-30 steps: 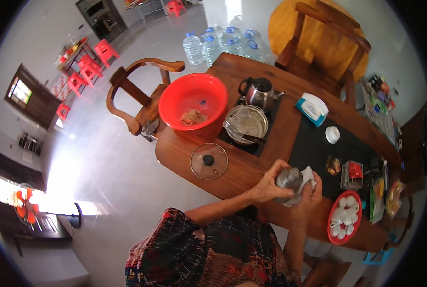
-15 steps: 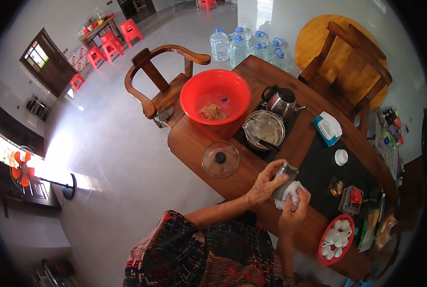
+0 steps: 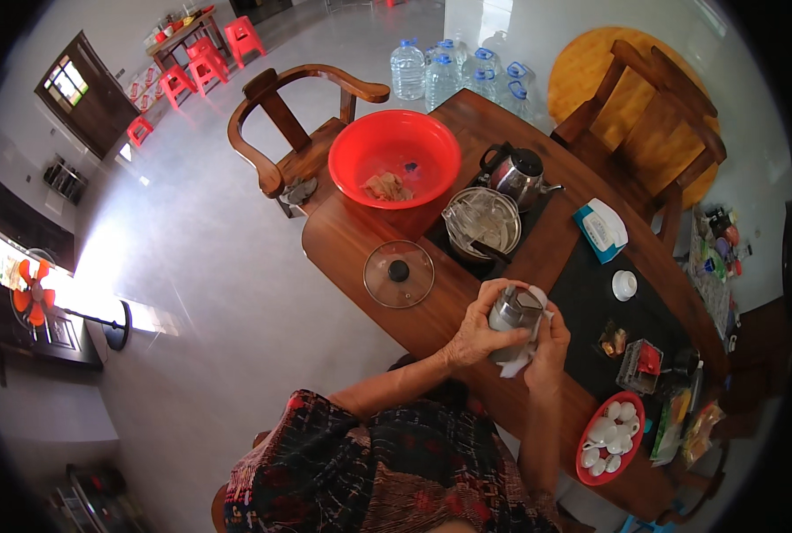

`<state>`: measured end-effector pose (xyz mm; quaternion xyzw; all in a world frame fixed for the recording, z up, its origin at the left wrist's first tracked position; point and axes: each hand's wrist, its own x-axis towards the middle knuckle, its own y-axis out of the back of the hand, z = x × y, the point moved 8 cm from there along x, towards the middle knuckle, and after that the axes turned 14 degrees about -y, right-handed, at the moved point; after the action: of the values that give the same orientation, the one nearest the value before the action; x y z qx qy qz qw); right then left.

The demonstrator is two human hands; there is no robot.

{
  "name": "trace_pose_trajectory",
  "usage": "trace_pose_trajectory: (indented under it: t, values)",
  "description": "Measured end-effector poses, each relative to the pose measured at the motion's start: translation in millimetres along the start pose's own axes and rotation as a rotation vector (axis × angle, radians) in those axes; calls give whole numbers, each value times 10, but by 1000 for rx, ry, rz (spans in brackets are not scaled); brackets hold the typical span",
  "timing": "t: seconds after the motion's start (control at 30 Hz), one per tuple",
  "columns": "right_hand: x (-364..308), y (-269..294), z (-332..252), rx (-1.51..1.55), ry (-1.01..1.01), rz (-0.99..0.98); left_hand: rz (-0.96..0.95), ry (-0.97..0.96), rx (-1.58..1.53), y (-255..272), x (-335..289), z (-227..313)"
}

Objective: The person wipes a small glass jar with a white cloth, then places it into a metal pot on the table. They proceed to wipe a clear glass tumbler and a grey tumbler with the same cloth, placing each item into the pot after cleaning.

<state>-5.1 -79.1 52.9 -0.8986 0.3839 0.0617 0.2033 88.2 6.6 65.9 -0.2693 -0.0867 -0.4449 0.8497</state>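
Observation:
Over the near edge of the wooden table (image 3: 360,253) I hold a small metal pot (image 3: 513,313). My left hand (image 3: 473,330) wraps around its left side. My right hand (image 3: 549,342) presses a white cloth (image 3: 522,358) against its right side and bottom. A glass lid with a black knob (image 3: 399,274) lies flat on the table to the left of my hands. Behind them a glass pot (image 3: 481,222) sits on a black tray, with a steel kettle (image 3: 518,173) beside it.
A red basin (image 3: 394,160) with scraps stands at the far end. A tissue box (image 3: 600,229), a small white cap (image 3: 624,284), a red plate of white cups (image 3: 611,435) and packets lie on the right. Wooden chairs (image 3: 294,133) and water bottles (image 3: 454,67) surround the table.
The view has shifted, so the table sits lower and further right in the picture. My hands keep the metal pot and cloth, turning slightly against each other.

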Motion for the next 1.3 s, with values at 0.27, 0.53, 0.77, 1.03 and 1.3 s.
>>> trace_pose_trajectory:
  t: [0.27,0.53,0.77,1.03,1.3]
  values:
    - [-186,148,244,-145,-38,-158,41,156,-401,-53,-32,18]
    - [-1,-19,-174,-17,-27,-181,-30,74,-369,-242,-12,-57]
    - [-388,-117,-244,-379,174,-75,178,103,-451,-7,-21,-123]
    - [-596,-202,-546,-587,567,43,44,148,-536,-76,-37,-230]
    - [-630,-427,-639,-950,864,144,62,231,-567,-158,-42,-237]
